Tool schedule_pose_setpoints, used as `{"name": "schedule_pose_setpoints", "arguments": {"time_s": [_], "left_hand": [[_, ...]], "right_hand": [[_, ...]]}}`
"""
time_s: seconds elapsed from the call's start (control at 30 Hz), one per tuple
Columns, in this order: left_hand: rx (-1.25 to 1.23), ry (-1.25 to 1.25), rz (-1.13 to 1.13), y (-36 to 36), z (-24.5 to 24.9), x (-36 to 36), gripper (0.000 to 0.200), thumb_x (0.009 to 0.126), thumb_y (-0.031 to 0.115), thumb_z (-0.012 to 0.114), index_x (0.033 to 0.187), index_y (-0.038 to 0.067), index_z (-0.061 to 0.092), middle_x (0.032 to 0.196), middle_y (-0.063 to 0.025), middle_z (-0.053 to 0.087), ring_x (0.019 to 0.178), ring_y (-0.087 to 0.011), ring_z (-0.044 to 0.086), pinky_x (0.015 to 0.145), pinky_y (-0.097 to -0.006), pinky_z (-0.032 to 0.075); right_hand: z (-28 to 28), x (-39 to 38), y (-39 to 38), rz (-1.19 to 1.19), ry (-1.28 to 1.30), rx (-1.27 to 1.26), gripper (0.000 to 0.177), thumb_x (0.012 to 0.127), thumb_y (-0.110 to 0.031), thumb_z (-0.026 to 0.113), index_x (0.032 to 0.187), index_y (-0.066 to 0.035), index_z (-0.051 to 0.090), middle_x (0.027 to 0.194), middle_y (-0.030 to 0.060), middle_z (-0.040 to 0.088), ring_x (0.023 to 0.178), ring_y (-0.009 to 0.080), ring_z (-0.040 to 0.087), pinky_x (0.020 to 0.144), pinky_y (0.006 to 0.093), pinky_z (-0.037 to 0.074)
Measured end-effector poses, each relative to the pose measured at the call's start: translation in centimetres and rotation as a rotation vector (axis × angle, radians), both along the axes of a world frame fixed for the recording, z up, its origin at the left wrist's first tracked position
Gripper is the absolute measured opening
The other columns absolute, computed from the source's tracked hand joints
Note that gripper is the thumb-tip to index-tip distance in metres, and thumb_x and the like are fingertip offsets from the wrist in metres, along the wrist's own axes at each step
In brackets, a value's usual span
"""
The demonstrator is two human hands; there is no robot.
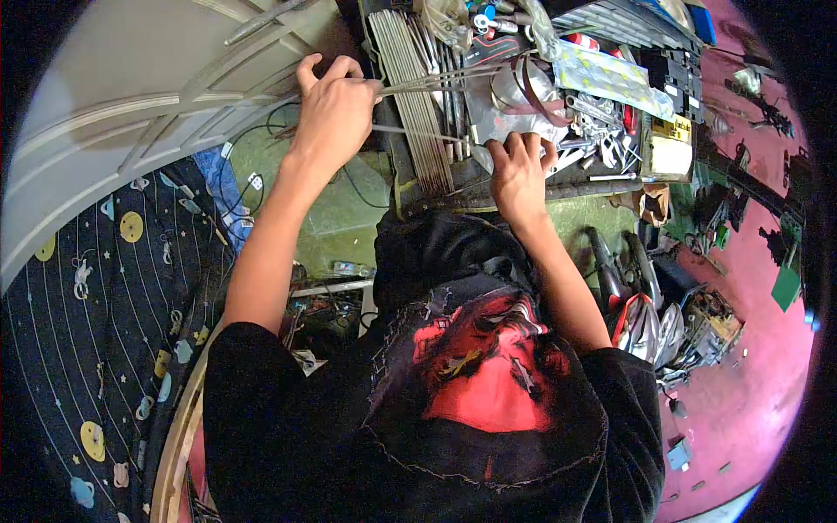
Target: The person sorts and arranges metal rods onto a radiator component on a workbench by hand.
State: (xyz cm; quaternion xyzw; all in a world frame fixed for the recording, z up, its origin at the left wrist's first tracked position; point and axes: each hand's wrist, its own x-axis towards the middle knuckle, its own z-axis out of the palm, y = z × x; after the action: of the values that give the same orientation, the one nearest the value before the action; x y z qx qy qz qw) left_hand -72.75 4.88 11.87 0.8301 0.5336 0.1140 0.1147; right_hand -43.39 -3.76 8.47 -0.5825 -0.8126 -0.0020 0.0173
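Note:
My left hand [337,100] is closed around several thin metal rods [436,83], which stretch to the right over the cluttered table [488,200]. My right hand [520,170] has its fingers bent down over the table's near side, close to the end of a single thin rod [414,132]; whether it grips anything is hidden. Between the hands a row of long grey rods [414,113] lies side by side. Beyond my right hand are a clear plastic bag [514,100] and a curled brown strip [534,91].
Sockets and wrenches [606,122] lie at the table's right, near a patterned packet [610,74] and a yellow-and-white box [670,152]. A pale panelled door [113,87] stands at the left. Bags [641,322] and loose parts sit on the floor at the right.

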Motion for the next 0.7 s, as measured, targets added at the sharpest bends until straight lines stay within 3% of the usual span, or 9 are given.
{"name": "schedule_pose_setpoints", "arguments": {"time_s": [0.1, 0.17, 0.33, 0.7], "left_hand": [[-0.033, 0.014, -0.035, -0.2, -0.3, 0.7, 0.012, 0.09, 0.011, 0.069, 0.095, 0.008, 0.08, 0.085, -0.009, 0.072, 0.105, -0.0238, 0.063, 0.111, -0.0602, 0.029], [-0.076, -0.008, -0.082, -0.5, -0.5, 1.5, 0.013, 0.089, 0.011, 0.07, 0.095, 0.008, 0.08, 0.085, -0.0087, 0.072, 0.105, -0.0234, 0.063, 0.112, -0.0608, 0.029], [-0.171, 0.029, -0.159, -1.5, -0.5, 3.1, 0.013, 0.088, 0.007, 0.068, 0.094, 0.006, 0.079, 0.084, -0.0107, 0.071, 0.105, -0.0245, 0.064, 0.113, -0.0609, 0.029], [-0.264, -0.038, -0.23, -2.6, -2.9, 2.5, 0.023, 0.089, 0.001, 0.06, 0.109, 0.002, 0.07, 0.092, -0.0136, 0.074, 0.109, -0.0294, 0.062, 0.11, -0.0607, 0.029]], "right_hand": [[1.0, -0.5, -0.2, 0.08, 0.04, 0.031, 0.026, 0.08, -0.011, 0.065, 0.106, -0.015, 0.07, 0.102, 0.0069, 0.058, 0.111, 0.032, 0.053, 0.105, 0.0541, 0.03], [1.2, -1.3, -0.1, 0.125, 0.047, -0.013, 0.026, 0.084, -0.016, 0.061, 0.109, -0.016, 0.07, 0.111, 0.0087, 0.059, 0.12, 0.0321, 0.052, 0.108, 0.0572, 0.029], [1.5, -3.2, 1.3, 0.175, 0.079, 0.139, 0.029, 0.082, -0.015, 0.064, 0.11, -0.019, 0.072, 0.107, 0.0072, 0.063, 0.113, 0.0299, 0.055, 0.104, 0.0519, 0.03], [0.3, -3.3, 1.4, 0.158, 0.102, 0.101, 0.026, 0.084, -0.015, 0.064, 0.109, -0.018, 0.07, 0.105, 0.0069, 0.062, 0.112, 0.0299, 0.055, 0.103, 0.0516, 0.03]]}}
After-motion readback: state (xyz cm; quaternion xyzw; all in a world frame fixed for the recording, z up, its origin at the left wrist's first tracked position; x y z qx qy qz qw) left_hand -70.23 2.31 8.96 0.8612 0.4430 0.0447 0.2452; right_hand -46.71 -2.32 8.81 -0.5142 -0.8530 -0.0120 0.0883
